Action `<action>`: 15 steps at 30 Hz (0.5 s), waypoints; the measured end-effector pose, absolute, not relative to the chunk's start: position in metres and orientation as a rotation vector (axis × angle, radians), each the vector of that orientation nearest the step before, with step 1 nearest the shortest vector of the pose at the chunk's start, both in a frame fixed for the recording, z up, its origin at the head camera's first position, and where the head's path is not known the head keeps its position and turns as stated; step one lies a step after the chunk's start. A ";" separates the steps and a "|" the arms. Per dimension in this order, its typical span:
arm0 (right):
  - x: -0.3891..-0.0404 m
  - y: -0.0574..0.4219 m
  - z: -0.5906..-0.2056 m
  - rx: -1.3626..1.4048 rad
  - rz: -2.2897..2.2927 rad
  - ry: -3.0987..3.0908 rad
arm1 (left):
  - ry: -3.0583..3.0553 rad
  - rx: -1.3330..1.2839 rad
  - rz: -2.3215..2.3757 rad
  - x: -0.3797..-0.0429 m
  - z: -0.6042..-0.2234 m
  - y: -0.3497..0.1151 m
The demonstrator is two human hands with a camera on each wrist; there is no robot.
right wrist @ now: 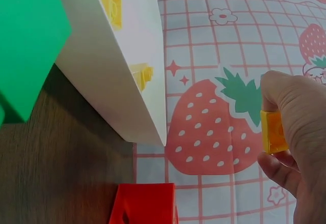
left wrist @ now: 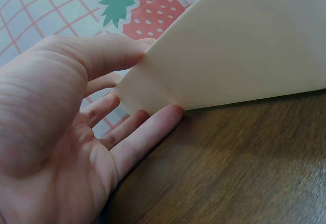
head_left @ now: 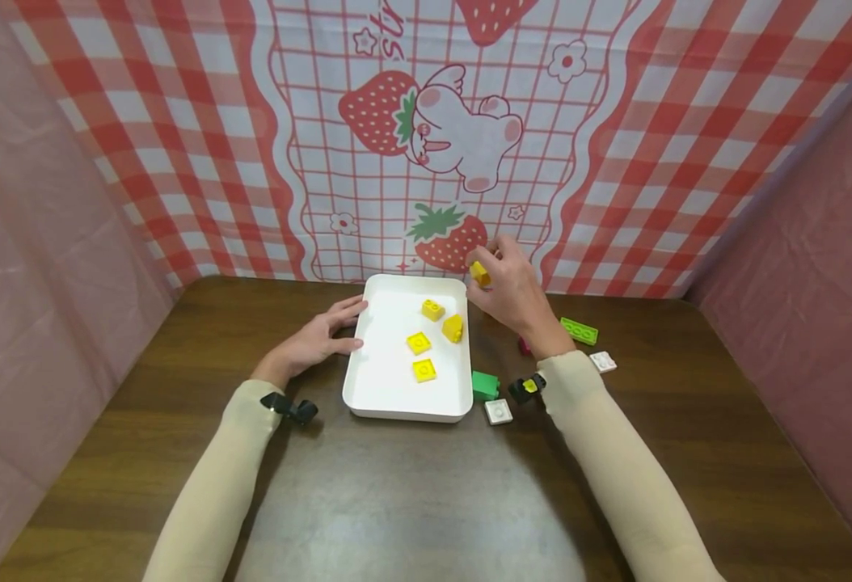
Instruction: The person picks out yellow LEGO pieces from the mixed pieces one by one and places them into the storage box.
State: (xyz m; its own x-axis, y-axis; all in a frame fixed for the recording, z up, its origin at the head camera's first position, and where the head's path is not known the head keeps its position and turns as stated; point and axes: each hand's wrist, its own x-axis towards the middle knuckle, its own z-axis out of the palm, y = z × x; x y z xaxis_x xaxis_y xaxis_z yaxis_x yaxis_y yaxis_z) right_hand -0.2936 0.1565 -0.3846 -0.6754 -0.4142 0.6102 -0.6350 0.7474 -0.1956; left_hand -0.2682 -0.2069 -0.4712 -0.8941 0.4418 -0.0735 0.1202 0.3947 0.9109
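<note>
My right hand pinches a yellow toy brick above the back right corner of a white tray. In the right wrist view the same yellow brick sits between thumb and fingers. My left hand rests its extended fingertips and thumb against the tray's left side; the left wrist view shows them on the tray wall. Inside the tray lie a yellow two-stud brick, a yellow sloped piece and two flat yellow square plates.
Right of the tray are a green brick, a white square plate, a lime plate and another white piece. A red brick is partly hidden by my right arm. Behind the table hangs a strawberry-print cloth.
</note>
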 end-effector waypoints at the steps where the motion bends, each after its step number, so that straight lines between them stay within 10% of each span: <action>1: -0.295 0.156 -0.385 0.788 0.537 -2.399 | 2.351 0.489 1.500 -0.268 -0.471 -0.207; 15: -0.309 0.146 -0.388 0.792 0.487 -2.467 | 2.351 0.505 1.506 -0.268 -0.472 -0.207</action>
